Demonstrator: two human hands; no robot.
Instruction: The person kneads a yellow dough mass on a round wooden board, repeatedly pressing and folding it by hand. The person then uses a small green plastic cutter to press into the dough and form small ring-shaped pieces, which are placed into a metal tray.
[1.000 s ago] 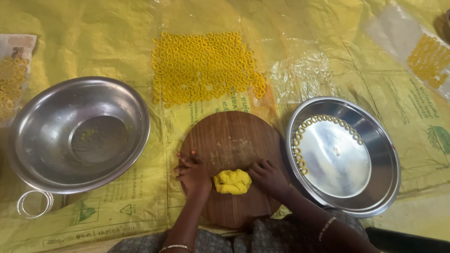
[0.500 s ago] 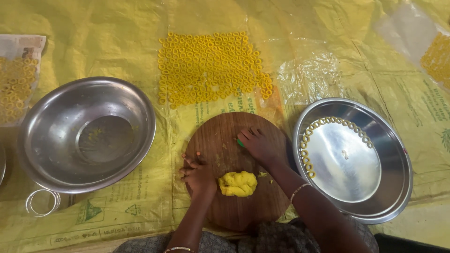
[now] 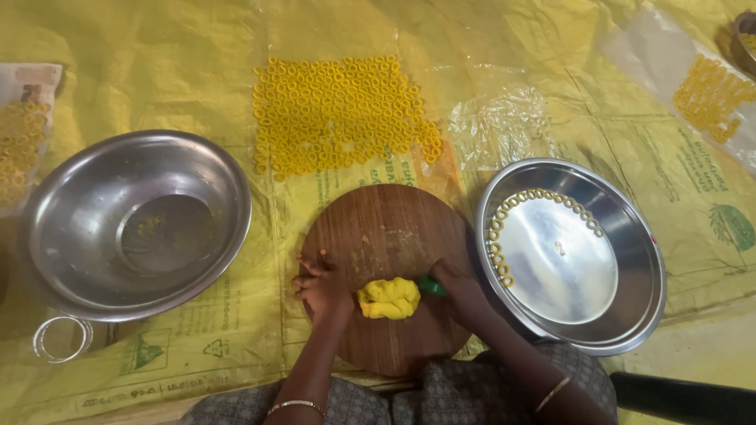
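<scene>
Dough (image 3: 388, 298), a yellow lump, is lying on the round wooden board (image 3: 386, 228) in the lower middle of the frame, sitting toward the board's near half. The left hand (image 3: 323, 285) is resting on the board just left of the lump, fingers spread loosely and flat, gripping nothing, its fingers right at the lump's left side. The right hand (image 3: 461, 291) is coming in from the lower right, its fingers curled around a small green tool (image 3: 430, 285) whose tip is meeting the right side of the lump; most of the tool is hidden inside the hand, so its shape is hard to tell.

To the right of the board, a shallow steel plate (image 3: 630, 260) is holding a curved row of small yellow rings (image 3: 504, 236) along its upper-left inner rim. At the left of the frame a large steel bowl (image 3: 79, 197) is sitting nearly empty, with a metal ring (image 3: 61, 338) lying below it at the lower left. Above the board, in the upper middle, a broad patch of yellow dough rings (image 3: 339, 114) is spread over the yellow plastic sheet (image 3: 157, 71) covering the whole surface. A crumpled clear plastic bag (image 3: 500, 122) is lying just right of that patch. More yellow rings are showing at the far left and upper right edges.
</scene>
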